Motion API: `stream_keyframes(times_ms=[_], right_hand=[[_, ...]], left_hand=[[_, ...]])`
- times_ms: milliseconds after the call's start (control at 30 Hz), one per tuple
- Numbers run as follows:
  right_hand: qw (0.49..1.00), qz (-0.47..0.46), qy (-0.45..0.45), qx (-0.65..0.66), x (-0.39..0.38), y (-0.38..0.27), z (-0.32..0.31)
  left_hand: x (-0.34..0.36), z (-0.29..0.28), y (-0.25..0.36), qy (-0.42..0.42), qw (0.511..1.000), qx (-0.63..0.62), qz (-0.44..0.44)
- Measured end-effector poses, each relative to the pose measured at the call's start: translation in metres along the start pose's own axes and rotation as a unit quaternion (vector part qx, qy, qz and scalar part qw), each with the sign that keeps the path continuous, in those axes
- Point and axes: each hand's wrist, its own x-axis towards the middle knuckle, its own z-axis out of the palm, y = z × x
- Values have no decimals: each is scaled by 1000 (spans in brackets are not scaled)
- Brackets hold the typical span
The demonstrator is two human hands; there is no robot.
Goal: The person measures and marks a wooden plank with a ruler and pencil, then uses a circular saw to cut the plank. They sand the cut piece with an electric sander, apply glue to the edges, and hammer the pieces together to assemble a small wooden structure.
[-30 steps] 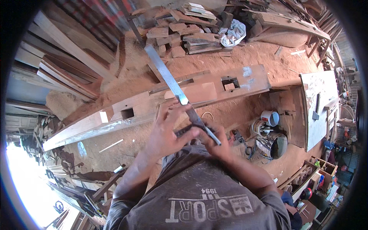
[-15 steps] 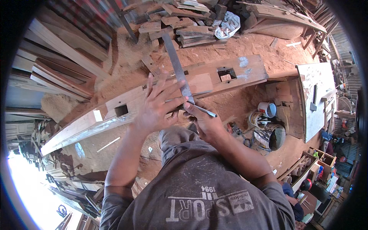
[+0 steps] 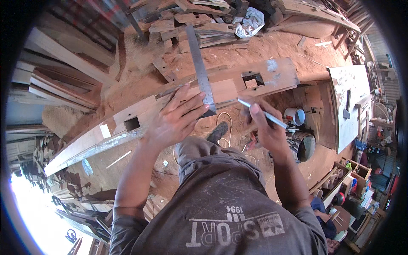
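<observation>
Head view, left hand: the left hand is at centre, fingers slightly spread, fingertips at the lower end of the steel square; the underside is hidden, so whether it grips the square or only presses it cannot be told.
Head view, right hand: the right hand, right of centre, pinches a slim pale marking pen between thumb and fingers; the tip points to the upper left.
Steel square: the square has its blade running from centre toward the upper middle of the frame, crossing a light wooden board; the dark stock shows just beside the left fingertips.
Workpiece: a long beam spans from lower left to upper right of centre, with rectangular cut-outs.
Surroundings: a white bucket at right of centre; a white-topped table at far right; a whitish bag at top, beside stacked offcuts.
</observation>
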Motion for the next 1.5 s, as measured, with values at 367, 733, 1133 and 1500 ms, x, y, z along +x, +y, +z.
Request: stream_keyframes(times_ms=[367, 733, 1133, 1500], right_hand=[[981, -134, 54, -131, 53, -6, 33], [974, -141, 56, -167, 60, -2, 40], [970, -68, -54, -226, 1, -41, 17], [925, -131, -198, -296, 15, -16, 178]], left_hand=[[5, -6, 4, -13, 1000, -1, -4], [3, -1, 1, 6, 1000, 26, 17], [-9, 12, -3, 40, 998, 37, 42], [-140, -49, -49, 523, 787, -41, -325]])
